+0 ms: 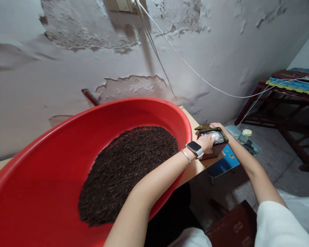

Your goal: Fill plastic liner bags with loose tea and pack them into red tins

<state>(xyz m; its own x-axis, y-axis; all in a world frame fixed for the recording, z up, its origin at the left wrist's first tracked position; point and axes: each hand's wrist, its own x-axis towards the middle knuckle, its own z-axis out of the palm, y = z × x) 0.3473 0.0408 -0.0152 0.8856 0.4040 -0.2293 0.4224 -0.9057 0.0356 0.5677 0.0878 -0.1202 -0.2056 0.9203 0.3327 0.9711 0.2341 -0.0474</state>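
Note:
A big red basin (pixel 54 151) fills the left of the view, holding a heap of dark loose tea leaves (pixel 128 168). At the table's right corner stands a small dark tin box (pixel 213 148) with a pale bag inside. My left hand (pixel 207 142), with a smartwatch and a bracelet on the wrist, reaches across the basin and presses its closed fingers into the bag in the tin. My right hand (pixel 218 126) curls round the tin's far side and holds it.
The wooden table (pixel 195 166) ends just past the tin. Beyond it are a blue stool (pixel 225 164) with a small jar (pixel 244 135), a dark wooden bench (pixel 285 99) at the right, white cords along the peeling wall, and a dark red box (pixel 234 226) by my lap.

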